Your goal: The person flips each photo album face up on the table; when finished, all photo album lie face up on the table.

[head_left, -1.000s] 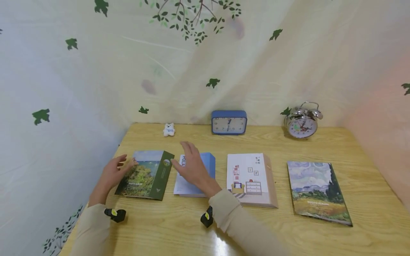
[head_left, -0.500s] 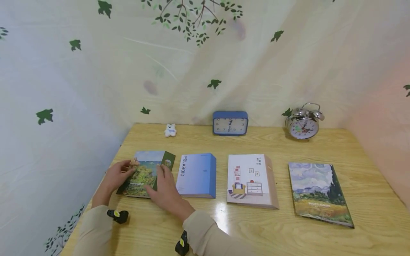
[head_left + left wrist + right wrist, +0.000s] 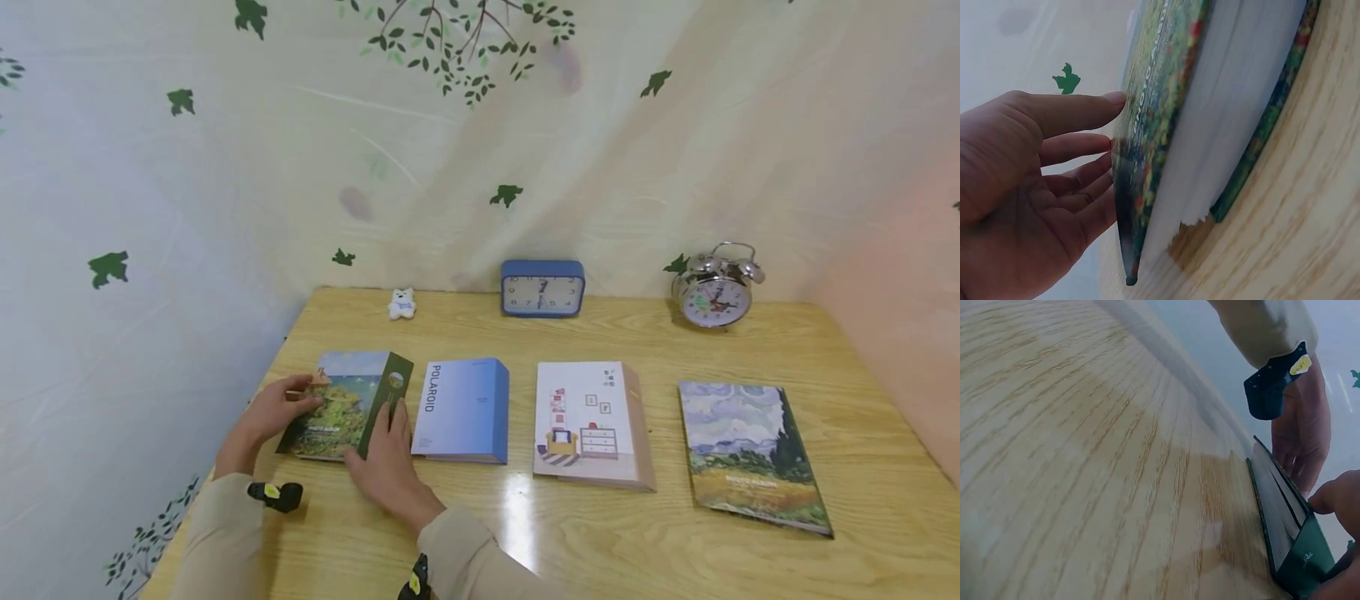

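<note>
A photo album (image 3: 337, 408) with a painted landscape cover and dark green spine lies at the left of the table. My left hand (image 3: 266, 417) is at its left side, thumb on the cover (image 3: 1154, 119) and fingers at the edge in the left wrist view. The white page block (image 3: 1222, 94) shows between the covers. At the spine, my right hand (image 3: 386, 462) holds the album, fingers along the green strip and thumb by the near corner. In the right wrist view that thumb (image 3: 1329, 497) meets the top of the spine (image 3: 1307, 556).
A blue POLAROID book (image 3: 457, 408) lies just right of my right hand. Farther right are a white illustrated book (image 3: 581, 417) and another painted photo album (image 3: 750, 450). Along the back stand a white bear figure (image 3: 402, 305), a blue clock (image 3: 542, 290) and a silver alarm clock (image 3: 716, 292).
My right hand has moved left from over the blue book, across the green-spined album's cover, to its spine. The left hand has come down onto the album's left side.
</note>
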Demonstrator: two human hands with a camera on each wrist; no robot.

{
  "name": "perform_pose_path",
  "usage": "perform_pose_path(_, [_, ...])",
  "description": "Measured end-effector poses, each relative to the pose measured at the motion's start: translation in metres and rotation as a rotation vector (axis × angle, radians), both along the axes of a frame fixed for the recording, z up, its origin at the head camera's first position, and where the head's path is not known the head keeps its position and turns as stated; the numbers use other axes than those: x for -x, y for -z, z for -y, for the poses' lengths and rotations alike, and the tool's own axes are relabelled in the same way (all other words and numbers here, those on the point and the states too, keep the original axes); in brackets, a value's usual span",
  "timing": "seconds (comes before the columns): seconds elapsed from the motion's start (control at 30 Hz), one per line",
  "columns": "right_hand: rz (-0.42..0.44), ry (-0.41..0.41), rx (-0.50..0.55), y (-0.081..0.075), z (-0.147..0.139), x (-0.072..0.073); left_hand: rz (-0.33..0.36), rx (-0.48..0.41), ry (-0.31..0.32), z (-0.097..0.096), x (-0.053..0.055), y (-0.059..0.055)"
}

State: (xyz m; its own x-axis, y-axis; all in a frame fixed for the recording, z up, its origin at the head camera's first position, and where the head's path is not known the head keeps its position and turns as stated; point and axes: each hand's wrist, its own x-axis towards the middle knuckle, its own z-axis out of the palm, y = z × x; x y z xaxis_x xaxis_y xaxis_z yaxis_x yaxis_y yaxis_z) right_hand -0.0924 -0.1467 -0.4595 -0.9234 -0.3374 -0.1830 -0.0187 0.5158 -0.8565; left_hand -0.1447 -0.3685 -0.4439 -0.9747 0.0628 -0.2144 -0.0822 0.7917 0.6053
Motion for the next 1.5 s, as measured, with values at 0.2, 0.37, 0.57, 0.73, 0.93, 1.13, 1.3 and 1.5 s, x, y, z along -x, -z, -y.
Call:
perform_pose_path(0.2, [-0.027, -0.01, 0.017, 0.005, -0.001, 0.002, 0.049, -0.063, -0.017, -0.003, 0.001, -0.003])
perform_pose_path(0.37, [-0.044, -0.008, 0.059, 0.007, -0.003, 0.001, 0.072, -0.103, -0.039, -0.006, 0.0, -0.003])
perform_pose_path(0.57, [-0.082, -0.004, 0.088, 0.007, -0.006, -0.002, 0.092, -0.112, -0.062, -0.011, -0.006, -0.003])
perform_pose_path(0.73, [-0.1, 0.023, 0.129, -0.001, -0.006, -0.001, 0.109, -0.18, -0.049, -0.017, -0.009, -0.003])
perform_pose_path(0.93, [-0.099, 0.055, 0.231, -0.019, -0.011, 0.006, 0.126, -0.352, -0.028, -0.029, -0.01, -0.002])
perform_pose_path(1.13, [-0.103, 0.121, 0.274, -0.029, -0.019, 0.015, 0.113, -0.422, 0.031, -0.041, -0.008, -0.004])
perform_pose_path(1.3, [-0.009, 0.201, 0.404, -0.038, -0.027, 0.025, 0.137, -0.454, 0.056, -0.047, -0.007, -0.008])
perform_pose_path(1.5, [0.032, 0.238, 0.476, -0.048, -0.033, 0.031, 0.089, -0.589, 0.098, -0.053, -0.009, -0.019])
